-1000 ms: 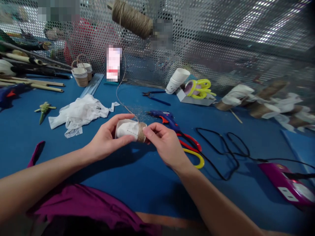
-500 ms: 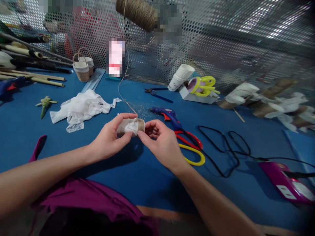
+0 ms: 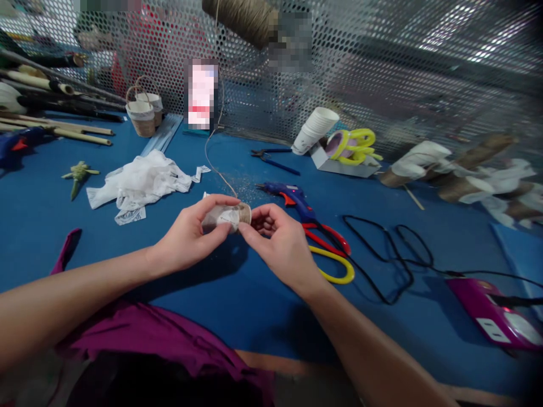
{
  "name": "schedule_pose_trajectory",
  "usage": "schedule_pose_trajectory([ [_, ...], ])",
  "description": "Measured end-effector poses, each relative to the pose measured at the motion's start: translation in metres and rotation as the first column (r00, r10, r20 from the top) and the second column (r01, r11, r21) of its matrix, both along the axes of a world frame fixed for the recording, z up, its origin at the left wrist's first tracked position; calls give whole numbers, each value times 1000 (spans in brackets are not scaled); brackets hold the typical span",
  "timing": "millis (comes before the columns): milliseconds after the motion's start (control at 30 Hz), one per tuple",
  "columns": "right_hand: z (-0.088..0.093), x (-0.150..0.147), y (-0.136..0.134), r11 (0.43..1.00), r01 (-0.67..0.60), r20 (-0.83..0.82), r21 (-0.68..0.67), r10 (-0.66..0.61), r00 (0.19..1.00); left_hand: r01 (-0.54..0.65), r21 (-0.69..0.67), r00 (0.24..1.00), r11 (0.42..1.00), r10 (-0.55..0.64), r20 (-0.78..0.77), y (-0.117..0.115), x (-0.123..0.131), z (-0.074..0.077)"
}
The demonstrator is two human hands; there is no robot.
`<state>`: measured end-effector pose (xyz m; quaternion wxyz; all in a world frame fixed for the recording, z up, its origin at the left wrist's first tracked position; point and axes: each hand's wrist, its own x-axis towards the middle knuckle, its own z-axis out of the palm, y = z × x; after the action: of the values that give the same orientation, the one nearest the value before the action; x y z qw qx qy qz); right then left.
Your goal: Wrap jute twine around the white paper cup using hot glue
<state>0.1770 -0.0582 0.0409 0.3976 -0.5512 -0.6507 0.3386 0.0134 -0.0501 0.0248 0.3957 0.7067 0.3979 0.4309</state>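
Note:
A small paper cup point(image 3: 224, 216) lies sideways between my hands, brown twine wound around its end on the right. My left hand point(image 3: 186, 232) wraps around the cup's body from the left. The thumb and curled fingers of my right hand point(image 3: 282, 243) pinch at the wound end. From there a strand of twine point(image 3: 218, 171) runs up toward a large twine spool point(image 3: 244, 20) by the mesh. Right of my hands lie a blue glue gun point(image 3: 292, 198) and scissors point(image 3: 335, 265) with red and yellow handles.
White cloth point(image 3: 148, 181) and a green knotted piece point(image 3: 79, 174) lie left. Behind stand two twine-wrapped cups point(image 3: 142, 121), a phone point(image 3: 201, 96), pliers point(image 3: 275, 160), stacked cups point(image 3: 316, 129) and a box point(image 3: 343, 164). A black cable point(image 3: 382, 260) and purple power strip point(image 3: 494, 314) lie right.
The cup has turned slightly in my hands, so its printed mark sits differently. The camera view has shifted a little; both hands keep their hold.

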Motion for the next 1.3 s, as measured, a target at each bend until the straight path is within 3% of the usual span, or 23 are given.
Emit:
schedule_pose_trajectory([
  [200, 1, 3, 2, 999, 3, -55, -44, -6, 998, 17, 20, 1000, 1000, -17, -10, 1, 0, 1],
  [433, -8, 10, 10, 995, 99, -280, -15, -99, 955, 74, -250, 985, 965, -32, 171, 5, 0, 3],
  [567, -10, 12, 10, 997, 59, -311, -46, -70, 948, 88, -298, 979, 951, -28, 200, 8, 0, 3],
  [667, -9, 12, 9, 995, -10, -275, -99, -18, 961, 66, -231, 989, 971, -34, 141, 6, 0, 3],
  [867, -11, 10, 9, 986, -78, -248, -147, 40, 968, 95, 42, 990, 995, -90, -106, 2, -2, -1],
  [1033, -13, 12, 9, 986, -91, -228, -141, 57, 972, 95, 105, 974, 990, -70, -217, 4, -4, -2],
  [1300, -9, 11, 9, 980, -140, -145, -144, 119, 982, 10, 151, 969, 988, 28, -245, 5, -5, -1],
])
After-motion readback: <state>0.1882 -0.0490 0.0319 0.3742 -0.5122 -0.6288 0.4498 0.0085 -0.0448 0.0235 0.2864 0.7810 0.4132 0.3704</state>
